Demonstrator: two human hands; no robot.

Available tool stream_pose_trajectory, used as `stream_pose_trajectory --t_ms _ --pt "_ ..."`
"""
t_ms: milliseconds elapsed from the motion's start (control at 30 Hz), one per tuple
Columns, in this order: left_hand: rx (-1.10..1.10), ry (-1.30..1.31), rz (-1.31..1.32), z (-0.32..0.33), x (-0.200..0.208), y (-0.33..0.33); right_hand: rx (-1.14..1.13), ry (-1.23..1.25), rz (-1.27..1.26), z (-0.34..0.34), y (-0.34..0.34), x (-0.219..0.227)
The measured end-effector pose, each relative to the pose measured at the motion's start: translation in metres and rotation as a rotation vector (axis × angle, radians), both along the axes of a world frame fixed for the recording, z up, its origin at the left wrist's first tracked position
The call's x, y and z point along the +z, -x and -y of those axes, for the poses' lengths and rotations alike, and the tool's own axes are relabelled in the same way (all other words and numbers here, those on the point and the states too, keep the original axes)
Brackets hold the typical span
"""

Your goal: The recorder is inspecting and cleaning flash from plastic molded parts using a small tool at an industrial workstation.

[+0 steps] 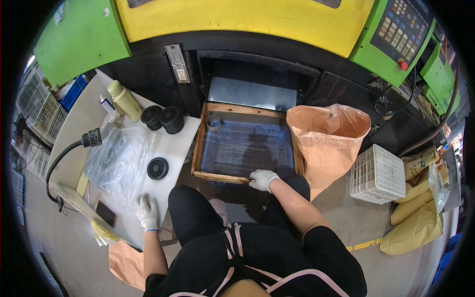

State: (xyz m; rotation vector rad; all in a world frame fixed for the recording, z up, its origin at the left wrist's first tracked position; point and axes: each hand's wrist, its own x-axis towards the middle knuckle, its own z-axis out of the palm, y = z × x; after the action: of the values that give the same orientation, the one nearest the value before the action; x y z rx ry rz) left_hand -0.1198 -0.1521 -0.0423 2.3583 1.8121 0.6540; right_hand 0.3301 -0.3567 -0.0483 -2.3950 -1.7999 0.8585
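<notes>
My right hand (263,180), in a white knit glove, grips the front rail of a wooden frame (222,177) near its right corner. Inside the frame, a blue plastic crate (247,143) shows, and a greyish ring-shaped piece (214,123) lies in the far left corner. My left hand (146,212), gloved too, rests with fingers stretched out on the white table's near edge, beside a crumpled clear plastic bag (118,158). On that table lies a round black slotted disc (158,168). Farther back stand two stacks of similar discs, a taller one (171,120) and another (151,117).
A yellow-green bottle (123,101), a phone (106,213) and a bendable lamp (91,138) are on the left. Right of the frame stands an open orange-lined bag (329,143), then white crates (378,174) and yellow sacks (413,218). A machine (242,20) rises ahead.
</notes>
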Motion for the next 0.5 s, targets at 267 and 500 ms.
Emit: stream_pose_trajectory --t_ms 267,500 --pt "-0.041 -0.041 -0.024 -0.005 -0.004 -0.002 0.030 -0.048 -0.035 0.000 -0.010 -0.002" --pt "-0.027 -0.034 -0.015 -0.008 -0.001 -0.003 -0.115 0.015 -0.172 -0.021 -0.052 0.018"
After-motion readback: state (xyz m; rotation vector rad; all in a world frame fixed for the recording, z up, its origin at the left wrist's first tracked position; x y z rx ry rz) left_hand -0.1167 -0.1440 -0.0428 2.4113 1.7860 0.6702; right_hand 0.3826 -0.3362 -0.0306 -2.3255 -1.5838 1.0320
